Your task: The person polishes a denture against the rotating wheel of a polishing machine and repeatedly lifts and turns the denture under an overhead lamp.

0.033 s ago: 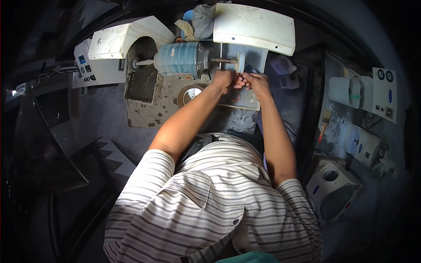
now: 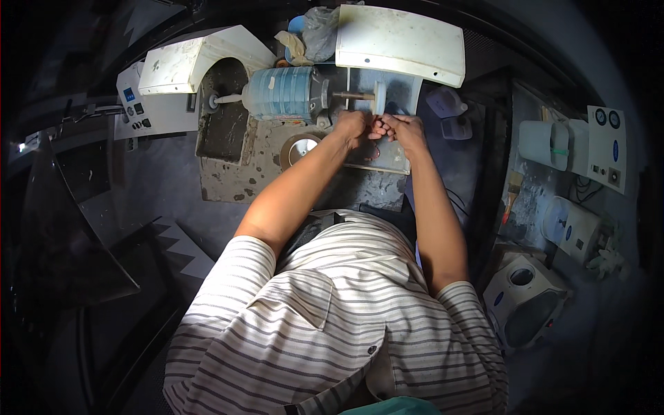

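A white polishing wheel [image 2: 380, 98] sits on the right-hand spindle of a bench motor [image 2: 280, 94] wrapped in blue plastic. My left hand [image 2: 354, 127] is closed just below the wheel, its fingertips pinched together. Close beside it my right hand [image 2: 407, 131] is closed too, and the fingers of both hands nearly meet under the wheel's lower edge. What they pinch is too small and hidden to name. A thin reddish strand [image 2: 375, 151] shows below the fingers, over the tray [image 2: 397, 164]; whether it hangs from them I cannot tell.
A white hood [image 2: 401, 43] covers the back of the wheel; another hood [image 2: 205, 61] stands left over a dirty basin [image 2: 223, 135]. A brown ring-shaped roll [image 2: 288, 153] lies near my left forearm. Plastic containers [image 2: 453, 114], a brush [image 2: 511, 196] and small machines [image 2: 574, 225] are at right.
The reddish strand below my fingers has shifted slightly and looks thinner. Both hands hold nearly the same place at the wheel.
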Motion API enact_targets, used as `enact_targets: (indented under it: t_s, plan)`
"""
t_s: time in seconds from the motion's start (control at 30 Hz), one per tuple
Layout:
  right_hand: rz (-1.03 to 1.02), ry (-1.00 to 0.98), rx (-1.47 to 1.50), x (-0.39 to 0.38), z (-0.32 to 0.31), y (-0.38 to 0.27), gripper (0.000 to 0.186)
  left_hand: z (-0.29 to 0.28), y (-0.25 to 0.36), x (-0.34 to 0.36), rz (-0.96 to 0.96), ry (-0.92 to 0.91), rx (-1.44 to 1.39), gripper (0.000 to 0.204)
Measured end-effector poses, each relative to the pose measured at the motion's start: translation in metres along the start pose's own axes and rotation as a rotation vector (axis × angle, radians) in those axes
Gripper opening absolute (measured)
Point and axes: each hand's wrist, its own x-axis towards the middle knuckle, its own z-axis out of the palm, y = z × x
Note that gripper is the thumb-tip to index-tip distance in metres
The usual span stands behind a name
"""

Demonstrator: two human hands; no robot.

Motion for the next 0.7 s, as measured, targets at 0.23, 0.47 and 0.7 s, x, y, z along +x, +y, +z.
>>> enact_targets:
  t_s: [0.23,0.47,0.7]
  plan:
    - [0.009,-0.157,0.108,0.011,0.009,0.012,0.015,-0.013,-0.007,-0.002,0.029,0.035,-0.163,0.015]
    - [0.053,-0.162,0.253,0.011,0.018,0.01,0.013,-0.016,-0.02,-0.019,0.188,0.086,-0.29,0.009]
    - [0.071,-0.128,0.269,0.015,0.016,0.014,0.012,-0.018,-0.016,-0.009,0.183,0.086,-0.221,0.01]
